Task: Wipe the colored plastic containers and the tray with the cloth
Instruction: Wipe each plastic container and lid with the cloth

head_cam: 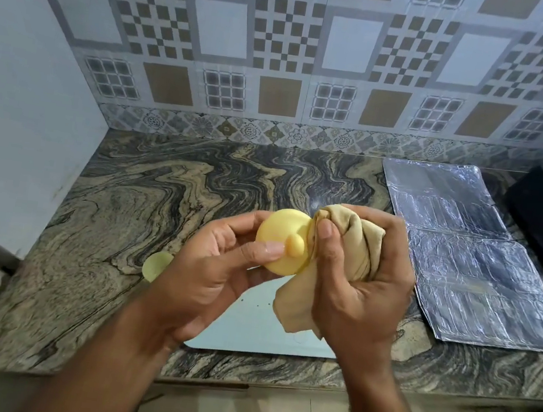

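Both hands closed: L (220, 268) grips yellow container (279, 241), R (356, 286) bunches cloth (354, 248) against it

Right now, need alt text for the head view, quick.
Two hands held above a marbled stone counter: the left hand grips a yellow plastic container while the right hand presses a bunched tan cloth against it. Below them lies a white tray, a pale green piece on the counter beside it, foil sheets to the right.

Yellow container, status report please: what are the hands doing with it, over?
Left hand holds yellow container above white tray. Right hand presses bunched beige cloth against its side. Nothing in the way.
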The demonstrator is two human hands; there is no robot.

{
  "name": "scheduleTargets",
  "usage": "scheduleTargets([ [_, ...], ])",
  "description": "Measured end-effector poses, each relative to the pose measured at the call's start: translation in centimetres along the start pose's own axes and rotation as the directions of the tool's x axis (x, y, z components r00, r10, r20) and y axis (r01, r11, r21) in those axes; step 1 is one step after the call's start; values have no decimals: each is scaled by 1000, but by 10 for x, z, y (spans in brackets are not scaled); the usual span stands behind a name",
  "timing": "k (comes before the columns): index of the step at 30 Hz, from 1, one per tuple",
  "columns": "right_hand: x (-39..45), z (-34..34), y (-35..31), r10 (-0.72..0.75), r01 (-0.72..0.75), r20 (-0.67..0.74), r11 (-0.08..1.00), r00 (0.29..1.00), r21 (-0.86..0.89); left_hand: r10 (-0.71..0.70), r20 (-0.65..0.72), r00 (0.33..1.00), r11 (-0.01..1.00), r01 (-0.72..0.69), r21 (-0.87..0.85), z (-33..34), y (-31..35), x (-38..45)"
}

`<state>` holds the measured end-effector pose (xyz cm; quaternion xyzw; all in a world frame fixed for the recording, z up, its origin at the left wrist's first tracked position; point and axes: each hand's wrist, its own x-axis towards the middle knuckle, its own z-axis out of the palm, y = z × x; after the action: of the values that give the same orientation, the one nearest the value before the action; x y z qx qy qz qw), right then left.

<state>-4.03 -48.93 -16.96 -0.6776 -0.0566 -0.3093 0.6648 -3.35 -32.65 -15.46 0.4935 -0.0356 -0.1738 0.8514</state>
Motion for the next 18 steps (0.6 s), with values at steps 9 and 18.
scheduleTargets([
  [9,7,-11,3,-68,101,242,987,968,-128,88,34,996,964,-94,250,-8,-1,-4],
  [18,52,-11,0,66,-80,283,996,957,40,-111,64,992,994,110,20,-16,5,2],
])
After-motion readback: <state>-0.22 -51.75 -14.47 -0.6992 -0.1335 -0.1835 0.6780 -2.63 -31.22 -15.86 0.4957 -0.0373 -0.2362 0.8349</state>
